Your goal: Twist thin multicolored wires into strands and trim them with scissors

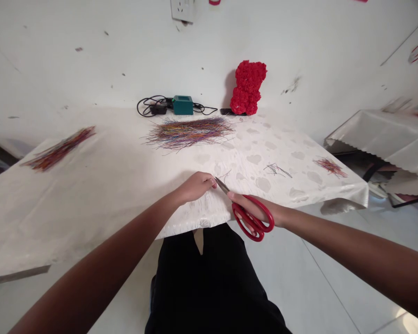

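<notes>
My right hand [249,211] is wrapped around a pair of scissors [254,220] with red handles. Their metal blades point up and left, and the tips are at the fingers of my left hand [198,184]. That hand is closed in a pinch over the table's front part. A faint thin wire [225,175] shows just beyond its fingertips; the part between the fingers is too small to make out clearly. Farther back lies a large bundle of thin multicoloured wires [191,132]. Several short cut pieces [277,170] are scattered right of my hands.
A white patterned cloth covers the table [125,176]. Another wire bundle [61,148] lies at left, a small reddish pile [330,167] at right. By the wall are a green box [183,105], black cables [149,105] and a red flower-covered figure [248,87].
</notes>
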Action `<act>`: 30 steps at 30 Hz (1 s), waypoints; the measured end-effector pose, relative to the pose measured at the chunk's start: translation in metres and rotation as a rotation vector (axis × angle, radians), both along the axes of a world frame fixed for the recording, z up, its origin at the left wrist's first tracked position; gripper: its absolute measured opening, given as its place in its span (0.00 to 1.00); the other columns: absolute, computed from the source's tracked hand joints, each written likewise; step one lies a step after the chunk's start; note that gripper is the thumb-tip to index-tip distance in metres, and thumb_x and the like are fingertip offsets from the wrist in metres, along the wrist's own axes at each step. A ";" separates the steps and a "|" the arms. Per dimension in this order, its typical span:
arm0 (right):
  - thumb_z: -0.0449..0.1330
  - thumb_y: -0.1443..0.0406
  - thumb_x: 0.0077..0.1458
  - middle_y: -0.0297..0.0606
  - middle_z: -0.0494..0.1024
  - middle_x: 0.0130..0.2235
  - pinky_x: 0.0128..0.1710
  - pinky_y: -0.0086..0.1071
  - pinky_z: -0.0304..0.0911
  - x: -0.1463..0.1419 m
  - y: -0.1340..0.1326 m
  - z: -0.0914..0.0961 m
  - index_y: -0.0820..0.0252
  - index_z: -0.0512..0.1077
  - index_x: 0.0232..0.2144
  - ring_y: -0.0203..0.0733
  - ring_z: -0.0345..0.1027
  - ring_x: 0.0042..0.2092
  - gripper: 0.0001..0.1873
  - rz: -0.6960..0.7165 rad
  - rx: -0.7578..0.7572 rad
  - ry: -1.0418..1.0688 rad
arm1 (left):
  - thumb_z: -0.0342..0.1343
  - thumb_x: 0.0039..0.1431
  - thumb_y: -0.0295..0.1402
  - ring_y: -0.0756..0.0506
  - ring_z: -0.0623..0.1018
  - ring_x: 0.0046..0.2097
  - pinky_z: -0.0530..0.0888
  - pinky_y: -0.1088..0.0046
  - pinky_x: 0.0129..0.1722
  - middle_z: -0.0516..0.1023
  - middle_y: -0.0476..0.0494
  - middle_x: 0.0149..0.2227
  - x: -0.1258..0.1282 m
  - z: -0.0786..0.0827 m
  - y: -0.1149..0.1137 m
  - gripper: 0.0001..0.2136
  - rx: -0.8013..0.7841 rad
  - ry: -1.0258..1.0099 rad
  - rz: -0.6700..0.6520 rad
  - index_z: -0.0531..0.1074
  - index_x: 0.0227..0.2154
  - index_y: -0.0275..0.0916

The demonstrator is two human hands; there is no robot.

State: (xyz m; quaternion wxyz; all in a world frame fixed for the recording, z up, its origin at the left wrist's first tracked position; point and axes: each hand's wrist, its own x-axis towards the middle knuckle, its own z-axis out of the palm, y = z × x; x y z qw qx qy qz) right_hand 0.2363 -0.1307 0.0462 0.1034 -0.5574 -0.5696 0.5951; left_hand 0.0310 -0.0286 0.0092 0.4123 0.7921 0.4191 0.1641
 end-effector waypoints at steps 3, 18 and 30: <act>0.43 0.38 0.61 0.35 0.71 0.19 0.26 0.29 0.62 0.002 0.001 -0.005 0.60 0.66 0.22 0.37 0.66 0.21 0.35 -0.001 0.052 -0.028 | 0.46 0.61 0.32 0.45 0.78 0.42 0.70 0.70 0.44 0.81 0.44 0.39 0.001 0.002 -0.002 0.13 -0.004 0.012 0.007 0.76 0.31 0.37; 0.51 0.43 0.61 0.37 0.74 0.27 0.31 0.31 0.62 0.005 0.002 -0.007 0.61 0.70 0.29 0.39 0.68 0.29 0.28 0.040 0.081 -0.087 | 0.55 0.65 0.39 0.48 0.77 0.38 0.74 0.64 0.43 0.78 0.46 0.35 0.010 0.013 -0.001 0.13 -0.098 0.263 0.009 0.74 0.33 0.33; 0.47 0.37 0.58 0.42 0.74 0.20 0.25 0.34 0.66 0.007 0.002 -0.001 0.60 0.63 0.21 0.40 0.68 0.22 0.34 0.043 -0.136 0.005 | 0.49 0.65 0.31 0.46 0.77 0.40 0.72 0.66 0.45 0.79 0.44 0.37 0.008 0.004 -0.004 0.12 0.016 0.164 0.031 0.74 0.29 0.35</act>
